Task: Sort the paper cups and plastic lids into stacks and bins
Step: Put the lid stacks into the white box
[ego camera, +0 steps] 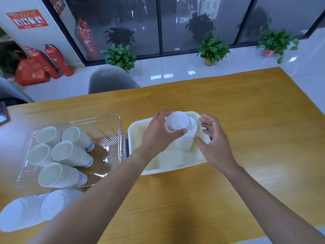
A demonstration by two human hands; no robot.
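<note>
My left hand [159, 132] grips the top of a tall stack of white plastic lids [182, 131] that stands in the white bin [168, 170] at the table's middle. My right hand [213, 138] hovers beside the stack's right side with fingers spread and loosely bent, holding nothing. To the left, a clear plastic bin [112, 124] holds several stacks of white paper cups [70, 153] lying on their sides. Two more white stacks [33, 208] lie on the table at the near left corner, outside the clear bin.
The wooden table [246, 138] stretches bare to the right and front. A grey chair back [110, 80] stands behind the table's far edge. A dark object [3, 113] sits at the far left edge. Potted plants and fire extinguishers stand on the floor beyond.
</note>
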